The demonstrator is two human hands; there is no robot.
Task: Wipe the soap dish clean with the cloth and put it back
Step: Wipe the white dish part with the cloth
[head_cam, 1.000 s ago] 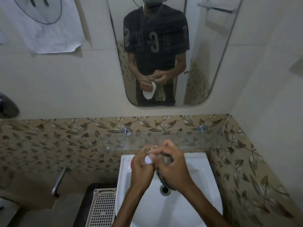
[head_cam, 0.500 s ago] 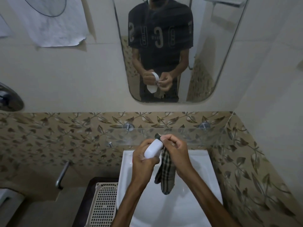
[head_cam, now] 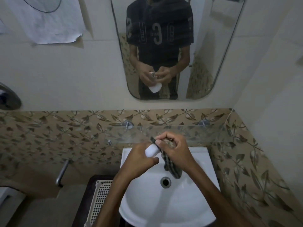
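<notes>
Since half a second ago your hands have dropped a little toward the basin and the soap dish has tipped, its free end now slanting down and left where it stood more upright. Your left hand (head_cam: 139, 158) grips the soap dish (head_cam: 152, 150), fingers curled round its lower part, thumb reaching across beneath it; the dish is held in the air above the back edge of the sink (head_cam: 203, 185), touching nothing but hand and cloth. Long axis runs from lower left to upper right, the upper end pointing at your right hand (head_cam: 176, 149). That hand pinches the cloth (head_cam: 170, 167) against the dish's upper right end, fingers curled tight, the rest of the checked fabric hanging down over the bowl, just short of the drain (head_cam: 166, 182). The cloth lies right of the dish and touches it, so the wiping stroke most likely runs along the long axis, down and left toward your left palm. The right hand is the working one; the left only steadies. Room: open bowl below, free space right of the hanging cloth. Behind your knuckles the glass shelf (head_cam: 196, 131) sits close; judge that the near hazard if you lift. The mirror (head_cam: 213, 63) shows the dish's white underside. Where the dish goes back cannot be told.
</notes>
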